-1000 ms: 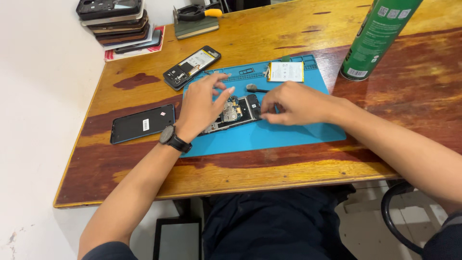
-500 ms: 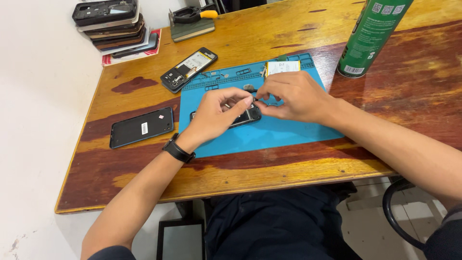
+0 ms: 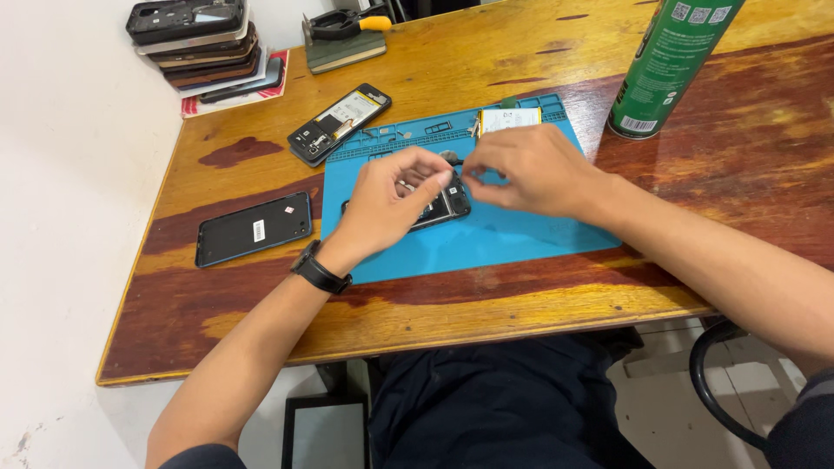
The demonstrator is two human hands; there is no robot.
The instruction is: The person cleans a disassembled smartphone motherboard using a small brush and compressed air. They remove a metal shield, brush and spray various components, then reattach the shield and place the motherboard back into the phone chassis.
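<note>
Black glass is the first thing at the left: a phone back cover (image 3: pixel 253 228) lies flat on the wooden bench (image 3: pixel 521 295). Next we see our left hand (image 3: pixel 391 201), a dark watch (image 3: pixel 320 271) on its wrist, the forearm coming up from the lower left. Its fingers are curled and the thumb meets the forefinger in a closed grip, on what we cannot tell. Under it, on the blue mat (image 3: pixel 521 234), lies the opened phone (image 3: pixel 443 207). Our right hand (image 3: pixel 526 169) hovers just beside, knuckles up, fingertips pinched together above the phone. Far right stands a green spray can (image 3: pixel 669 65).
</note>
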